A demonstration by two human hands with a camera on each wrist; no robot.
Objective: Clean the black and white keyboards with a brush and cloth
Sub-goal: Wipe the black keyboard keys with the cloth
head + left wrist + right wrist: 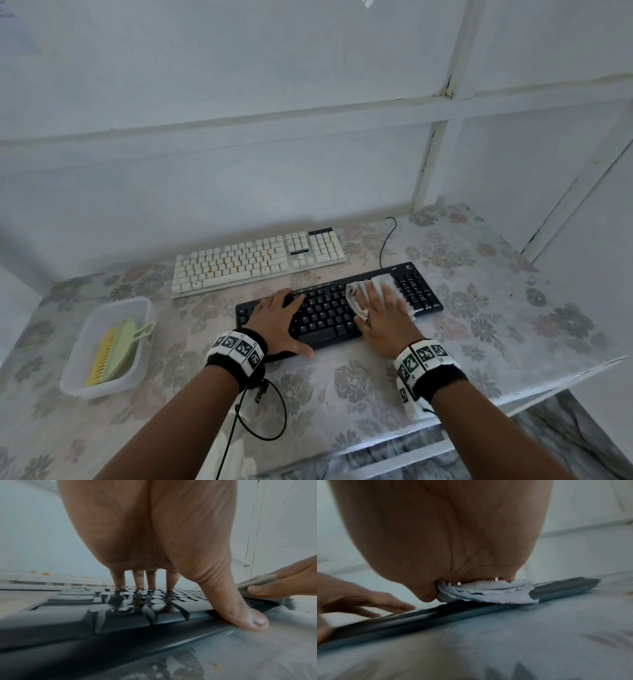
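Note:
The black keyboard [329, 308] lies near me on the flowered table, and the white keyboard [257, 260], with orange specks on its keys, lies behind it. My left hand [277, 315] rests flat on the black keyboard's left half. Its straight fingertips [150, 582] touch the keys and its thumb [240, 612] is at the front edge. My right hand [380, 308] presses a white cloth [376, 284] onto the keys just left of the number pad. Its thumb pinches the cloth's [254, 581] edge against the fingers. From the right wrist, the cloth [496, 595] bunches under my palm.
A clear plastic tub [137, 301] at the left holds a green brush [109, 349] with yellow bristles. The black keyboard's cable [387, 240] curls behind it. Walls stand close behind and at the right. The table's front edge [513, 397] is near my right wrist.

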